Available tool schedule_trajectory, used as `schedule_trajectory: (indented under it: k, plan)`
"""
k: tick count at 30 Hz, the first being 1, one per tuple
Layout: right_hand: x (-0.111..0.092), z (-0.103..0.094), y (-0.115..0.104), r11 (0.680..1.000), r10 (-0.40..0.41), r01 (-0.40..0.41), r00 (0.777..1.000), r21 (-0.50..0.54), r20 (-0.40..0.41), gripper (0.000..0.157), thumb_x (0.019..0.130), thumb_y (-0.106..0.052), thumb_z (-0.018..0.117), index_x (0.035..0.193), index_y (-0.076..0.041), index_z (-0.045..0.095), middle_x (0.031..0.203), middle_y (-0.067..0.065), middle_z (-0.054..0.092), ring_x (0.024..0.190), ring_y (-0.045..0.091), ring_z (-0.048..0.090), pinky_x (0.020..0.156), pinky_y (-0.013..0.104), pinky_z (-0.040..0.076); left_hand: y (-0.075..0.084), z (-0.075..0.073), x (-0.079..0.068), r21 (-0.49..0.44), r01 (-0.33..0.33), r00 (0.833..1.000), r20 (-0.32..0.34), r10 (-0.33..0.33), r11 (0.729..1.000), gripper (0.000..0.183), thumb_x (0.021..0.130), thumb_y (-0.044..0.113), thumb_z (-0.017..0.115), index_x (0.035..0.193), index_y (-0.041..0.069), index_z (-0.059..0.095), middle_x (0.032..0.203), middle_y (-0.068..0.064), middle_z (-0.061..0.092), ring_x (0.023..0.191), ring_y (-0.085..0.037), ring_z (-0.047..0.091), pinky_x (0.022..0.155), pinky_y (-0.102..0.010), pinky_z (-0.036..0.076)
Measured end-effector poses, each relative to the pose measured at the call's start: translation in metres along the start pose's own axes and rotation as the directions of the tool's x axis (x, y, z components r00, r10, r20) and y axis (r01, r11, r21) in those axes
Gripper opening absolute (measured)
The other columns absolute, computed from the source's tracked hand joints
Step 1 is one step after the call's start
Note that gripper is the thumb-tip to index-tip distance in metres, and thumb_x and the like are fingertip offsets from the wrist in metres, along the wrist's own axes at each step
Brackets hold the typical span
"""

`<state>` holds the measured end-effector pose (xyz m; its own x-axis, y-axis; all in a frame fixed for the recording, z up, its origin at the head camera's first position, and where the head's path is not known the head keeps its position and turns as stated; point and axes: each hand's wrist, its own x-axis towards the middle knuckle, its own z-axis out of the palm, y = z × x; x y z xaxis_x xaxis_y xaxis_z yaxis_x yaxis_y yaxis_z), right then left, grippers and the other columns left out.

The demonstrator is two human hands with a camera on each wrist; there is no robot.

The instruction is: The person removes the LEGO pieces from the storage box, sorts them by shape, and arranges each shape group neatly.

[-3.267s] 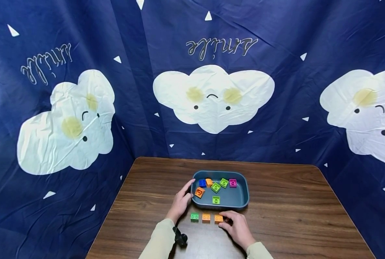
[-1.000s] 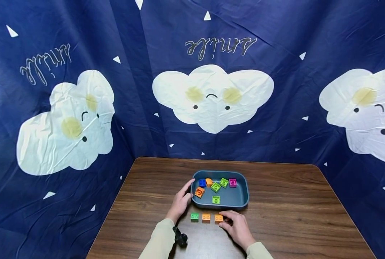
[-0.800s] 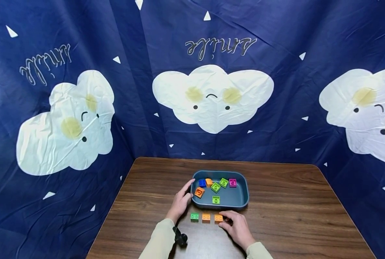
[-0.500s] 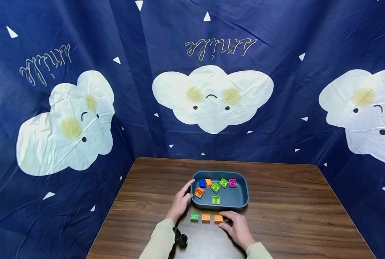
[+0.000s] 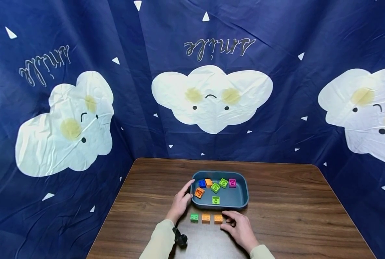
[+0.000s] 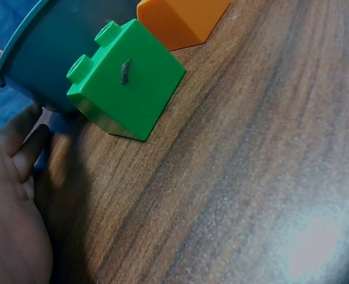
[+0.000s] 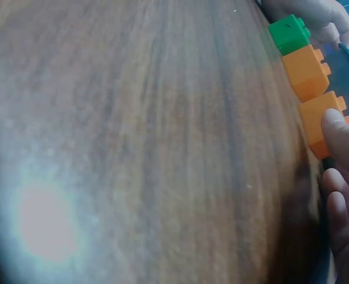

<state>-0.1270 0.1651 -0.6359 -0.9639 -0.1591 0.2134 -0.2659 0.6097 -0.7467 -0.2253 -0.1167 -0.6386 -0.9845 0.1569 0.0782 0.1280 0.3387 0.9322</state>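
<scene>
My left hand [image 5: 180, 203] rests against the left end of a dark blue-grey tray [image 5: 244, 204], its index finger and thumb touching the rim. Just in front of the tray stand three toy building bricks in a row, studs up: a green brick [image 5: 194, 217], an orange brick [image 5: 206, 218] and another orange brick [image 5: 218, 219] at the right. Beside that last brick is my right hand [image 5: 241, 230], thumb and index finger spread and a small gap away from it in the head view. In the right wrist view the thumb [image 7: 347, 142] partly covers this brick.
Inside the tray lie several loose bricks: a blue brick [image 5: 202, 183], a magenta brick [image 5: 232, 183], orange ones and lime-green ones [image 5: 215, 200]. The table [image 5: 283, 208] is brown wood, with a dark blue cloud-print curtain [image 5: 130, 108] behind it.
My right hand has let go of the right-hand orange brick and moved slightly to the right. The bricks and my left hand have stayed in place.
</scene>
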Motion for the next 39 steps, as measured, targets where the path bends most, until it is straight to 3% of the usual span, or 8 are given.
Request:
schedule_trajectory:
  k: [10,15,17,19,21,28,34,39]
  plan:
    - [-0.007,-0.022,-0.019,0.998,-0.065,0.065,0.996,-0.004,-0.067,0.041,0.077,-0.016,0.093,0.116,-0.011,0.08,0.109,-0.004,0.076,0.088,0.006,0.069,0.074,0.027,0.058,0.003,-0.001,0.0,-0.007,0.012,1.0,0.003,-0.012,1.0,0.063,0.099,0.012,0.052,0.156,0.039,0.05,0.162,-0.005,0.046,0.136,-0.029,0.05,0.118,-0.064,0.031]
    - [0.001,-0.031,-0.035,0.99,-0.137,0.132,0.984,-0.044,-0.111,0.041,0.076,-0.016,0.094,0.115,-0.014,0.081,0.112,-0.006,0.077,0.095,0.009,0.072,0.081,0.032,0.059,0.002,-0.002,0.0,0.013,0.012,1.0,0.003,-0.012,1.0,0.062,0.099,0.014,0.053,0.157,0.037,0.05,0.138,-0.013,0.062,0.107,-0.028,0.06,0.108,-0.054,0.041]
    - [0.007,-0.034,-0.04,0.987,-0.161,0.159,0.98,-0.031,-0.117,0.041,0.077,-0.015,0.093,0.116,-0.013,0.081,0.111,-0.004,0.077,0.093,0.011,0.072,0.078,0.031,0.06,0.002,-0.003,-0.001,0.009,0.014,1.0,0.014,-0.014,1.0,0.062,0.099,0.014,0.053,0.158,0.034,0.049,0.111,-0.017,0.066,0.089,-0.028,0.061,0.096,-0.05,0.046]
    - [0.013,-0.036,-0.044,0.984,-0.176,0.174,0.978,-0.024,-0.114,0.039,0.079,-0.015,0.092,0.116,-0.015,0.08,0.111,-0.002,0.077,0.089,0.011,0.071,0.076,0.029,0.059,0.001,-0.002,-0.001,0.009,0.023,1.0,0.015,-0.023,1.0,0.062,0.1,0.014,0.052,0.158,0.036,0.049,0.109,-0.01,0.066,0.089,-0.021,0.06,0.1,-0.049,0.044]
    - [0.021,-0.039,-0.047,0.983,-0.185,0.183,0.977,-0.029,-0.108,0.037,0.082,-0.017,0.09,0.118,-0.016,0.08,0.112,0.0,0.077,0.092,0.012,0.072,0.078,0.031,0.059,0.001,-0.002,-0.001,-0.001,0.03,0.999,0.025,-0.03,1.0,0.062,0.1,0.013,0.051,0.158,0.037,0.048,0.087,-0.011,0.057,0.074,-0.023,0.056,0.097,-0.049,0.042]
    - [0.053,-0.04,-0.051,0.979,-0.198,0.193,0.977,-0.069,-0.078,0.036,0.087,-0.019,0.086,0.122,-0.016,0.079,0.12,0.001,0.076,0.101,0.017,0.073,0.084,0.04,0.061,0.001,-0.001,0.0,0.018,0.017,1.0,0.001,-0.017,1.0,0.063,0.1,0.013,0.052,0.156,0.041,0.049,0.11,-0.01,0.063,0.087,-0.017,0.055,0.108,-0.055,0.04]
    - [0.077,-0.032,-0.054,0.983,-0.175,0.176,0.984,-0.057,0.019,0.038,0.091,-0.023,0.082,0.128,-0.013,0.077,0.127,0.006,0.074,0.119,0.027,0.07,0.095,0.048,0.057,0.001,-0.001,0.0,0.012,0.008,1.0,0.022,-0.008,1.0,0.065,0.098,0.011,0.052,0.158,0.037,0.048,0.062,0.003,0.043,0.055,-0.012,0.045,0.071,-0.034,0.044]
    - [0.094,-0.021,-0.058,0.988,-0.135,0.143,0.982,-0.06,0.13,0.04,0.095,-0.027,0.079,0.132,-0.013,0.074,0.131,0.007,0.072,0.12,0.028,0.069,0.099,0.051,0.055,0.003,-0.001,0.0,0.024,0.009,1.0,0.02,-0.009,1.0,0.065,0.098,0.012,0.052,0.158,0.038,0.048,0.073,0.001,0.046,0.058,-0.01,0.046,0.087,-0.037,0.041]
